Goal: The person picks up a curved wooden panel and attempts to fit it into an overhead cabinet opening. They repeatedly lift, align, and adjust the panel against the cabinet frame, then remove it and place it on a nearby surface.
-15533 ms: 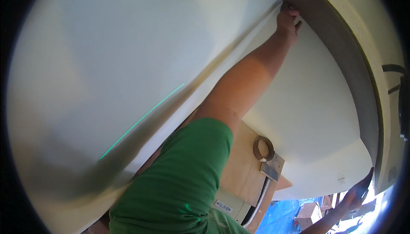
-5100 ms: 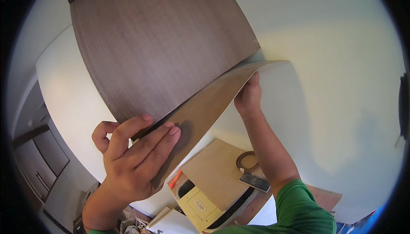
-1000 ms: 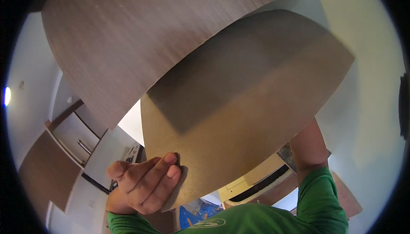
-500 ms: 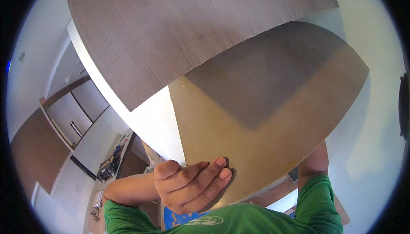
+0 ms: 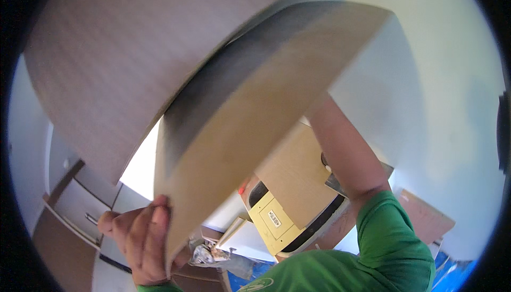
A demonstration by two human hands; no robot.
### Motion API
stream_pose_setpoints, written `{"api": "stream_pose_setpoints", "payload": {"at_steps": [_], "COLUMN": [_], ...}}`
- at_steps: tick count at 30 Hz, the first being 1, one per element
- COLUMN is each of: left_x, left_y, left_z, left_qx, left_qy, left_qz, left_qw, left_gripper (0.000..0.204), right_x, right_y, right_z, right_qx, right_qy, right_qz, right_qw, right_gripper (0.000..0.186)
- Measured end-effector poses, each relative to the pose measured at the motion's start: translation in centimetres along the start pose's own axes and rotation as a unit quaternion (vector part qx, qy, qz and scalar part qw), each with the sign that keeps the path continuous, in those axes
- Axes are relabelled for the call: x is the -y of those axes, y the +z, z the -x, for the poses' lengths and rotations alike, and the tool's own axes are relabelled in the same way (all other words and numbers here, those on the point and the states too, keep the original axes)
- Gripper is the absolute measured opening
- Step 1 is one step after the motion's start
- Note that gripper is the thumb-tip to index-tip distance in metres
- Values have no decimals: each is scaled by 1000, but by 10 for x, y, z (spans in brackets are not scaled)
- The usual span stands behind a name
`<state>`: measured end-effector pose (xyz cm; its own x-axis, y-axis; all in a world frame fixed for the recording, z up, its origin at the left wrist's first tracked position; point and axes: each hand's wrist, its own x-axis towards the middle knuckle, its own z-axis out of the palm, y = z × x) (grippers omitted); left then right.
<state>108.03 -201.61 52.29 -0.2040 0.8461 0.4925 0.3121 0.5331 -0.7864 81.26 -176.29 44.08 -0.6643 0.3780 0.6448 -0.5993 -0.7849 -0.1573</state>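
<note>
- Item: one thin, broad sheet [image 5: 250, 127], tan-brown, its visible face plain and matte.
- Surface: the upper band lies in dark shadow, the remainder in light; fine detail is blurred.
- Pose: tilted, running from lower left up to upper right; outline appears bowed, though flex cannot be told from lens bend.
- Position: raised, just below the edge of the wood-grain panel [image 5: 143, 58]; contact between them cannot be confirmed.
- Support: lower-left end gripped in the left hand [image 5: 141, 236].
</note>
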Motion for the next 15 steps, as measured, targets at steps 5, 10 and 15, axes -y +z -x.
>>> {"api": "stream_pose_setpoints", "payload": {"at_steps": [5, 10, 15], "left_x": [21, 22, 52], "left_y": [28, 30, 27], "left_z": [-6, -16, 17], "left_qx": [-103, -165, -208], "left_qy": [11, 23, 30], "left_qz": [-36, -53, 12], "left_qw": [994, 985, 978], "left_gripper": [31, 29, 25], "right_x": [11, 13, 27], "right_y": [2, 17, 25], "right_z": [-40, -40, -25], "right_qx": [47, 44, 37], "right_qy": [-55, -89, -81], "right_qz": [46, 60, 103], "right_qw": [996, 993, 991], "right_gripper": [69, 72, 82]}}
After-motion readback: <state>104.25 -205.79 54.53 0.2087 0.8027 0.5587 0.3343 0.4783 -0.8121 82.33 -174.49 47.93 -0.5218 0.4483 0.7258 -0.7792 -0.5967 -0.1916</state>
